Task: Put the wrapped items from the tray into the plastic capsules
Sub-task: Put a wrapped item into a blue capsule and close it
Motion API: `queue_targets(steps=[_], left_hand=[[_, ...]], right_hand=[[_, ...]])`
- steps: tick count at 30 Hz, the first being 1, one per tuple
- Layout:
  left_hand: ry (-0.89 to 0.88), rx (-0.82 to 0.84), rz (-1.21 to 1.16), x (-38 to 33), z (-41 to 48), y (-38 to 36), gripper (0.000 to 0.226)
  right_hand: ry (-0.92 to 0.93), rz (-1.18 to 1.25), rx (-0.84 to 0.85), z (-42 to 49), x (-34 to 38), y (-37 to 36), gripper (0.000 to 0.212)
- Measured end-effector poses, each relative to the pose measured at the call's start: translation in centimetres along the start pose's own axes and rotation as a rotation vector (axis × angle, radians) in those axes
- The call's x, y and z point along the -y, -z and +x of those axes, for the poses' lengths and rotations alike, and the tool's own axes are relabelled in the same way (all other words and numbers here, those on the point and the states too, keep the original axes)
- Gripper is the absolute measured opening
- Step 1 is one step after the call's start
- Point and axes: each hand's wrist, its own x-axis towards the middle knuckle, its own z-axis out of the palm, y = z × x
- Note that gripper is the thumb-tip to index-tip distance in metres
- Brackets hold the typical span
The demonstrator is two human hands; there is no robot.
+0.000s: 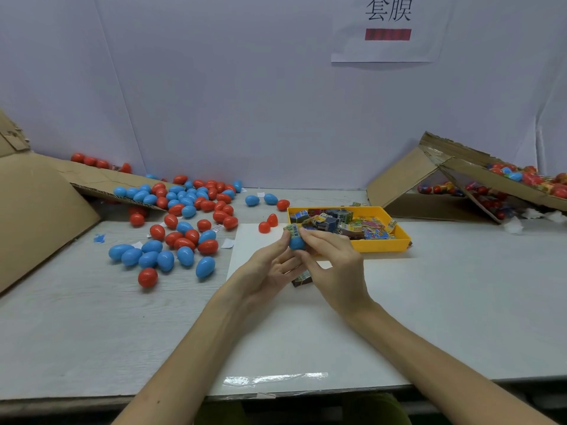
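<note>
My left hand (270, 265) grips a blue capsule half (296, 242) just in front of the yellow tray (380, 244). A wrapped item (291, 230) with a barcode sticks out of its top. My right hand (334, 268) pinches at that item from the right with thumb and forefinger. The tray holds several colourful wrapped items (343, 223). Another wrapped item (302, 279) lies on the white sheet under my hands. Two red capsule halves (268, 223) stand left of the tray.
Several blue and red capsules (184, 222) lie scattered over the table's left, spilling from a cardboard box (36, 194). A tilted cardboard box (454, 182) at the right holds filled, wrapped capsules. A white sheet (276, 332) covers the table's middle.
</note>
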Motion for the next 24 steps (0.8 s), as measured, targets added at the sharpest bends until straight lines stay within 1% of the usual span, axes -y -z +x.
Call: queue_targets(steps=[3,6,12,17,21,24], left_hand=[[-0.01,0.007,0.026,0.12,0.12,0.08,0.032],[-0.021,0.011,0.046,0.11,0.09,0.04,0.029],[-0.026,0.007,0.055,0.08,0.15,0.06,0.028],[-0.036,-0.005,0.033,0.06,0.21,0.06,0.031],[-0.032,-0.015,0.02,0.07,0.25,0.08,0.029],[-0.061,-0.003,0.017,0.02,0.15,0.07,0.027]], right_hand=[[0.014,0.007,-0.017,-0.05,-0.02,0.02,0.034],[0.009,0.013,-0.025,-0.07,-0.12,-0.02,0.034],[0.006,0.041,-0.002,-0.12,-0.34,-0.03,0.034],[-0.084,0.077,0.02,0.18,0.03,-0.1,0.036],[-0.101,0.073,0.017,0.59,-0.16,0.07,0.035],[-0.112,0.068,0.007,0.73,-0.38,0.22,0.035]])
